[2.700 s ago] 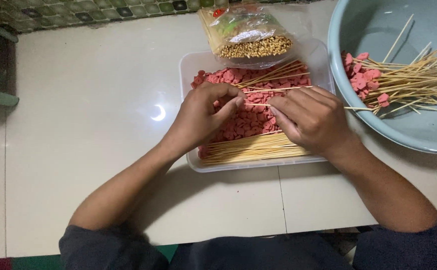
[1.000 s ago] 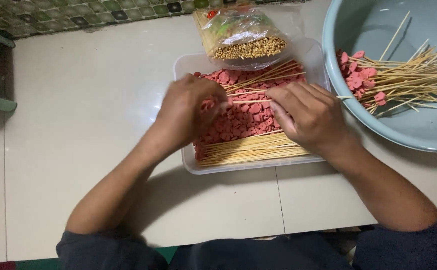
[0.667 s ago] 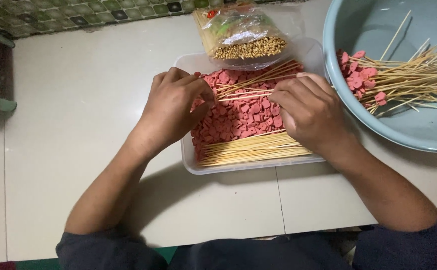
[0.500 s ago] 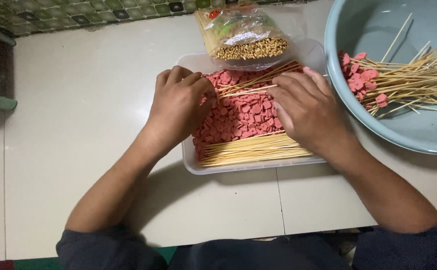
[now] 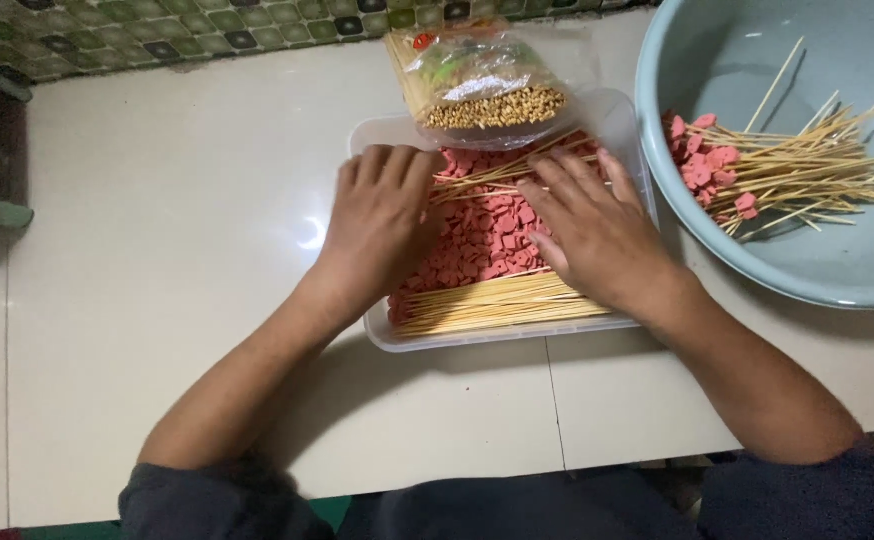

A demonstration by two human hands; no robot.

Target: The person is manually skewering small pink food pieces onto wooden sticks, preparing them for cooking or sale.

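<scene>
Skewers (image 5: 502,302) bundled lengthwise left to right in tray (image 5: 502,338), below both hands; too many to count. Left hand (image 5: 382,215) and right hand (image 5: 587,225) flat, fingers spread on pink slices (image 5: 487,235), gripping nothing. One bowl (image 5: 757,280) rightward, one bag (image 5: 482,85) beyond fingertips.

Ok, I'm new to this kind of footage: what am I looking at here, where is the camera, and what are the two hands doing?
There is no machine here. One camera sits on a person's head and looks down at that person's own bare hands over a pale tiled surface. Between them lies a clear rectangular plastic tray filled with small pink meat pieces, with a bundle of thin bamboo skewers along its near edge. The left hand and the right hand both rest palm down in the tray, fingers on a few loose skewers; whether either has a firm grip is unclear. Behind stands a clear bag of tan grains. To the right, a pale blue round basin holds loaded skewers.
</scene>
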